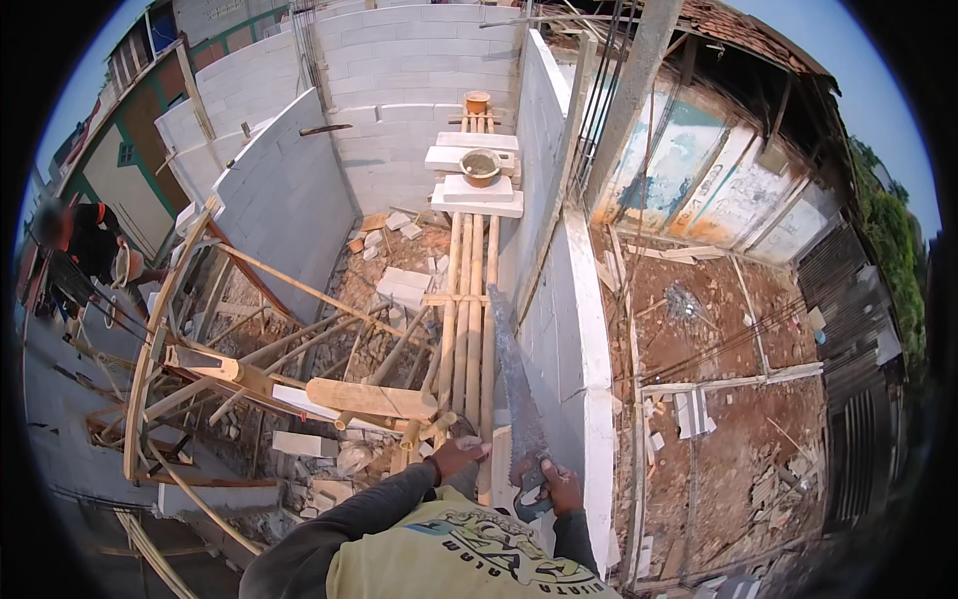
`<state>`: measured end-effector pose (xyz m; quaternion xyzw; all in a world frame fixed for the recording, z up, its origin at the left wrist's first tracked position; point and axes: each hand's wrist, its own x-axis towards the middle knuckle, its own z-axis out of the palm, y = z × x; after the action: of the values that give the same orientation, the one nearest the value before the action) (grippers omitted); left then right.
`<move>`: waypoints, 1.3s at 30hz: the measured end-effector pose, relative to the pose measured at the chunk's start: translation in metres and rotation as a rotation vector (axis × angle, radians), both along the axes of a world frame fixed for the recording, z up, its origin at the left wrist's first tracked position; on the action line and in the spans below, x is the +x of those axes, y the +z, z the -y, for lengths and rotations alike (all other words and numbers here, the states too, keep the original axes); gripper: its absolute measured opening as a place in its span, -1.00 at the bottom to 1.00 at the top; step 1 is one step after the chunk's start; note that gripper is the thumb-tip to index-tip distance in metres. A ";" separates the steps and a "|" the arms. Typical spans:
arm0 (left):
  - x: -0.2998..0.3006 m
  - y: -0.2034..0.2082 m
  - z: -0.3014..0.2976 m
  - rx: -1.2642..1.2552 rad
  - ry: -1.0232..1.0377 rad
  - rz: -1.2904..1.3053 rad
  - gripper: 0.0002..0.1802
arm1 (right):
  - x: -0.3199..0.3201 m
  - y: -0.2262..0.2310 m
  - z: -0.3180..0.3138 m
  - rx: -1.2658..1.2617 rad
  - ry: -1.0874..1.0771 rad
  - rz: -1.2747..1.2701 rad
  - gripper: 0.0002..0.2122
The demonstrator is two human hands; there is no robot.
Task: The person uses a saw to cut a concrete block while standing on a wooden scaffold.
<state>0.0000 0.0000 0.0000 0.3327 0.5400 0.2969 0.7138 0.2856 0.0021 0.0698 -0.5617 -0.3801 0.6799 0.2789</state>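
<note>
Beside a long right-hand block wall (544,339): saw (521,399) in hand, no finished cut in sight

Looks along the grey wall face to a pale back wall (429,60), many courses laid, and across to a left partition wall (284,175), uneven along the top. Reads as walling well raised but not complete: bare steel rods (601,100) by a column, no roof overhead.

Below, in the bay, rubble ground (399,238), loose and uncleared. Down the middle, bamboo poles (461,339) side by side. At far left, a co-worker (95,245) in a dark top, well apart.

Across the far part of the poles, white blocks (477,207) in a loose stack, probably still to be laid. Left of the poles, a wooden plank (371,397).

Between poles and wall, the saw: blade pointing away, teeth toward the poles. Cannot tell any contact under the blade.

On the blocks, a mortar bucket (480,181) with grey mix inside; farther off, an orange bucket (477,103).

Right hand (562,486): closed around the saw handle. Left hand (461,455): at the near ends of the poles; cannot tell grip from rest.

Just left of the blade, a pale piece (501,464), partly hidden. No cut line showing; sawing apparently unfinished.
</note>
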 end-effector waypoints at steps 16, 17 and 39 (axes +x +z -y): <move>-0.161 -0.010 -0.151 0.026 1.139 0.243 -0.69 | -0.122 -0.027 -0.336 0.698 -0.057 0.641 -0.64; -0.188 -0.020 -0.144 -0.052 1.203 0.193 -0.68 | -0.116 -0.025 -0.362 0.674 -0.062 0.806 -0.68; -0.194 -0.146 0.055 -1.160 1.242 -0.840 0.10 | -0.243 -0.052 -0.579 0.911 0.053 1.097 -0.51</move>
<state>-0.1935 -0.0548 -0.1464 -0.3409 0.8966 0.1649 0.2294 0.0426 0.5810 0.0173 -0.6409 -0.7255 0.0792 0.2379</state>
